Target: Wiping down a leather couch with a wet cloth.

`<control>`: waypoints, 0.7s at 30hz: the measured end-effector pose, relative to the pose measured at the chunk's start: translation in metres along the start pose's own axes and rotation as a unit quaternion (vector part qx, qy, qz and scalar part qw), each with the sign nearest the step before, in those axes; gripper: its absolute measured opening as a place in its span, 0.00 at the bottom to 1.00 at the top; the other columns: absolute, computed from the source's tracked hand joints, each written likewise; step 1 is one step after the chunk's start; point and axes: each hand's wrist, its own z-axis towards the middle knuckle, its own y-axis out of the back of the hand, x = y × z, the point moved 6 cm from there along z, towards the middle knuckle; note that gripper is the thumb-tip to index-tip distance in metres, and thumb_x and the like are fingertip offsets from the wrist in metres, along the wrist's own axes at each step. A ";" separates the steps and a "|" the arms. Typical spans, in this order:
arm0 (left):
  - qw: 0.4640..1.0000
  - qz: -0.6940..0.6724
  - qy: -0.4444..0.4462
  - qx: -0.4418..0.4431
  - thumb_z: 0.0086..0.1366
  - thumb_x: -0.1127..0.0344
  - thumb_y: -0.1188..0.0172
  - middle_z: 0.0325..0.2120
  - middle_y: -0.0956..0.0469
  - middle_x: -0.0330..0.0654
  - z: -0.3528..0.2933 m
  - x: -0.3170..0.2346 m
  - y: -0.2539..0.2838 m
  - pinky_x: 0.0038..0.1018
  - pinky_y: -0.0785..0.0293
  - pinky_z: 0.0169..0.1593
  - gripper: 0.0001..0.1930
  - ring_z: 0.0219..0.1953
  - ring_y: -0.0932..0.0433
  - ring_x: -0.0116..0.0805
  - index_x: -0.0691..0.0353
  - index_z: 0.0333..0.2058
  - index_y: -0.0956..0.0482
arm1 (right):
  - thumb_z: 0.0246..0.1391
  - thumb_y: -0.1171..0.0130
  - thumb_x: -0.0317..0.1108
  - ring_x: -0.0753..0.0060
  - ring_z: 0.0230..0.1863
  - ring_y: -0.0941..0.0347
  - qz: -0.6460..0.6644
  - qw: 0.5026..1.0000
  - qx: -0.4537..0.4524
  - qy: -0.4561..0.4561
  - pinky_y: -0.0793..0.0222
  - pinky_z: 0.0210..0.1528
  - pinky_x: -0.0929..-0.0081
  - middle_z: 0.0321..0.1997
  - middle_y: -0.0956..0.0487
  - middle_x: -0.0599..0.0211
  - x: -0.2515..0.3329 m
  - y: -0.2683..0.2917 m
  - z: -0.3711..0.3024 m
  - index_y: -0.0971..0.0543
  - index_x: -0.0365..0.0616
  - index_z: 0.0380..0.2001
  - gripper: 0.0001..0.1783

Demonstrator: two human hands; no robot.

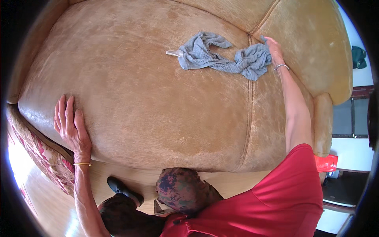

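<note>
A crumpled grey-blue ribbed cloth (201,53) lies stretched out on the tan leather sofa seat (150,106), toward its back. From the cloth's left end sticks a small pale strip (173,53), like a tag. At the cloth's right end, by the seam, my right hand (275,50) has its fingers closed on the fabric; part of the grip is hidden. My left hand (72,126) rests flat on the front left of the seat, fingers stretched out and holding nothing.
Behind the seat rises the tan backrest (304,35). A flowered cover (41,152) hangs at the left armrest. My knee in patterned trousers (181,189) is against the seat's front, above a pale floor (233,181). A red object (327,162) stands at the right.
</note>
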 end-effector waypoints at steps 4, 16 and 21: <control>1.000 0.000 0.002 0.000 0.62 0.64 0.53 0.57 0.34 0.46 -0.002 0.000 0.000 0.39 0.54 0.64 0.19 0.61 0.40 0.45 0.60 0.51 0.27 | 0.53 0.51 0.38 0.74 0.30 0.27 -0.102 0.993 -0.063 0.016 0.32 0.34 0.74 0.29 0.20 0.69 0.017 -0.025 -0.015 0.19 0.48 0.42 0.17; 1.000 0.017 -0.001 0.001 0.63 0.62 0.56 0.58 0.35 0.45 0.000 -0.002 -0.002 0.38 0.55 0.65 0.21 0.62 0.42 0.44 0.61 0.53 0.28 | 0.42 0.51 0.35 0.44 0.36 0.25 -0.462 0.870 0.120 0.123 0.30 0.38 0.56 0.32 0.22 0.46 0.059 -0.074 -0.031 0.19 0.42 0.27 0.14; 1.000 0.008 0.004 0.000 0.61 0.63 0.53 0.56 0.34 0.48 0.000 0.001 0.003 0.39 0.54 0.64 0.20 0.60 0.40 0.45 0.61 0.50 0.27 | 0.45 0.52 0.34 0.46 0.36 0.25 -0.433 0.865 0.205 0.148 0.30 0.39 0.58 0.34 0.22 0.46 0.074 -0.065 -0.106 0.20 0.42 0.34 0.15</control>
